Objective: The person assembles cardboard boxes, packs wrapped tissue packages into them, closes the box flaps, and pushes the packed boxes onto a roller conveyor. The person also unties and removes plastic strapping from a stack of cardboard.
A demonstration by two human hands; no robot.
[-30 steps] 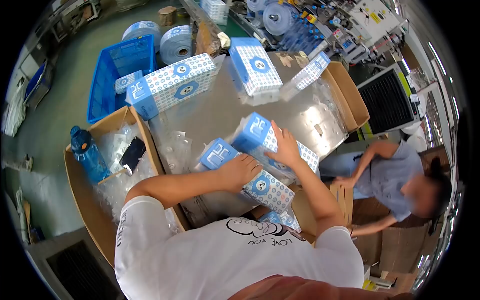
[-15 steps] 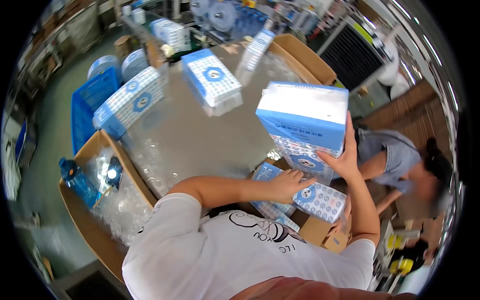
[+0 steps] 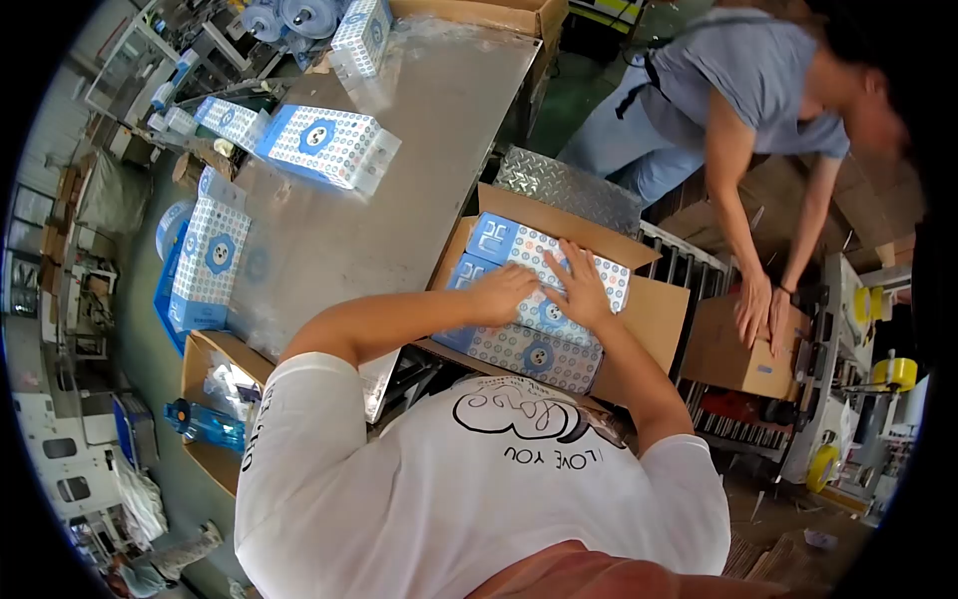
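An open cardboard carton (image 3: 654, 317) in front of me holds blue-and-white printed packs, which look like tissue packs (image 3: 534, 351), lying side by side. My left hand (image 3: 502, 295) rests on top of them with its fingers stretched out. Beside it, my right hand (image 3: 579, 285) lies flat on the packs, fingers spread. Neither hand grips anything. The carton's flaps are folded outward, and its lower layers are hidden under the top packs.
On the metal table (image 3: 349, 235) lie more packs, one wrapped pack (image 3: 319, 145) in the middle. At left stands a carton (image 3: 205, 354) with a blue bottle (image 3: 205, 424). To the right, a co-worker (image 3: 733, 110) presses on a closed carton (image 3: 743, 344) on rollers.
The large pack in my right hand is released, and both hands now lie on packs in the carton. My view has turned right, showing the rollers and co-worker more fully.
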